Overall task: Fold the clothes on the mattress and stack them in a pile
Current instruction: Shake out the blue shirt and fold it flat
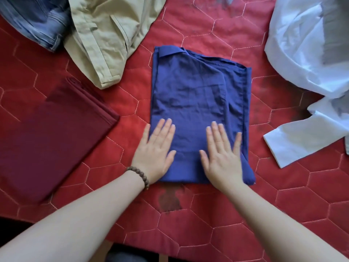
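Flat on the red quilted mattress [217,214] lies a folded royal-blue cotton shirt [192,95], collar at the far end. Both hands press its near edge with fingers straight and spread — the left hand [155,154], a brown beaded bracelet [139,175] on its wrist, and the right hand [222,157]. A folded maroon cloth [49,140] sits to the left; crumpled beige trousers [105,40], faded blue jeans [37,19] and a rumpled white shirt [306,72] lie unfolded around.

Bare forearms; brown bead bracelet [138,175] on left wrist.
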Action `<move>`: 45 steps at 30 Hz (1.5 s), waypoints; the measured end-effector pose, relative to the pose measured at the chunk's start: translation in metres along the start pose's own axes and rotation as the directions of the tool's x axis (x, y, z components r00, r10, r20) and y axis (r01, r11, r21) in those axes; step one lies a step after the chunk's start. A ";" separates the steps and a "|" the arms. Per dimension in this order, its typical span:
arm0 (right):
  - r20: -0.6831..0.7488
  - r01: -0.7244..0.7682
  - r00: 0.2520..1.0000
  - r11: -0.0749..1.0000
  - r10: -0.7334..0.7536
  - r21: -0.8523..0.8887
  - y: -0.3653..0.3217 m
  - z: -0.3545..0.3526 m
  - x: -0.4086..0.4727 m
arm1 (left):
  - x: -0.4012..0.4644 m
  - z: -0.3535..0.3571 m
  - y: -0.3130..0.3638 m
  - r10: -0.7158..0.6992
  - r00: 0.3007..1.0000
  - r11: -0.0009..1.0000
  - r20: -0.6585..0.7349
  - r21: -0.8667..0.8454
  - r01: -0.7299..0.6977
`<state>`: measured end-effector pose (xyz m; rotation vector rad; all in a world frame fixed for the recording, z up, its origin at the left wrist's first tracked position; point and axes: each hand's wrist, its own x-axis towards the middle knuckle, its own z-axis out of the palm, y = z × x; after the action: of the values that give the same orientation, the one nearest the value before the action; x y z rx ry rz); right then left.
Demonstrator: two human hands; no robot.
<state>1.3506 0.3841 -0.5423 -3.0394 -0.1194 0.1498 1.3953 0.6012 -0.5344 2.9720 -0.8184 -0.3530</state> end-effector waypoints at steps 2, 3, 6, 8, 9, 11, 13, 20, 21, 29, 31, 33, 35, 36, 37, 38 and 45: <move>0.035 0.086 0.996 0.996 -0.087 0.027 -0.027 0.006 -0.002 | -0.004 0.007 0.025 0.064 0.998 0.998 0.024 -0.011 -0.063; 0.062 0.095 0.993 0.995 -0.096 0.023 -0.035 0.009 -0.003 | -0.006 0.011 0.032 0.071 0.996 0.997 0.055 0.004 -0.071; 0.114 0.019 0.993 1.000 -0.017 -0.013 -0.029 0.020 -0.009 | -0.012 0.024 0.033 0.040 0.994 0.998 0.100 0.042 -0.044; 0.099 -0.106 0.989 0.994 0.107 -0.018 -0.010 0.024 -0.017 | -0.016 0.030 0.025 0.029 0.995 1.000 0.093 0.007 -0.030; 0.102 -0.148 0.984 0.989 0.150 -0.019 0.000 0.024 -0.021 | -0.018 0.032 0.021 0.022 0.995 1.000 0.093 -0.008 -0.021; 0.126 -0.154 0.980 0.988 0.155 -0.022 0.011 0.023 -0.028 | -0.021 0.032 0.017 0.008 0.995 1.000 0.097 -0.017 -0.007; 0.159 -0.148 0.976 0.989 0.149 -0.018 0.012 0.019 -0.026 | -0.020 0.029 0.017 0.001 0.993 1.000 0.118 -0.005 -0.001; 0.146 -0.025 0.989 0.994 0.009 0.108 0.049 -0.016 -0.021 | -0.019 -0.012 -0.027 0.097 0.994 0.992 0.055 -0.087 -0.092; 0.109 -0.038 0.994 0.994 0.027 0.099 0.065 -0.022 -0.017 | -0.017 -0.017 -0.042 0.081 0.996 0.995 0.023 -0.059 -0.079; 0.154 0.262 0.957 0.960 -0.246 -0.101 0.114 -0.038 0.033 | 0.032 -0.019 -0.085 0.283 0.959 0.948 0.004 0.151 -0.280; 0.243 0.511 0.842 0.856 -0.482 -0.076 0.106 -0.040 0.040 | 0.037 -0.016 -0.078 0.498 0.864 0.846 0.068 0.182 -0.502; 0.345 0.646 0.721 0.763 -0.601 -0.021 0.100 -0.043 0.047 | 0.038 -0.019 -0.069 0.635 0.766 0.755 0.105 0.124 -0.643; 0.417 0.627 0.675 0.771 -0.609 0.111 0.098 -0.047 0.053 | 0.038 -0.024 -0.061 0.652 0.755 0.758 0.069 -0.062 -0.649; 0.429 0.519 0.703 0.821 -0.568 0.237 0.099 -0.050 0.056 | 0.038 -0.027 -0.058 0.595 0.802 0.789 0.045 -0.223 -0.573; 0.404 0.329 0.780 0.862 -0.478 0.385 0.099 -0.054 0.060 | 0.041 -0.032 -0.057 0.490 0.871 0.804 0.034 -0.404 -0.436; 0.375 0.109 0.864 0.853 -0.335 0.511 0.099 -0.060 0.068 | 0.047 -0.038 -0.058 0.342 0.938 0.780 0.063 -0.576 -0.245; 0.588 -0.630 0.772 0.405 0.240 0.662 0.106 -0.046 0.107 | 0.108 -0.044 -0.069 -0.431 0.858 0.267 0.279 -0.869 0.417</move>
<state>1.4689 0.2837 -0.5177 -1.9121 0.6031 0.6706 1.5302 0.6046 -0.5212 1.9829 0.2580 -0.5615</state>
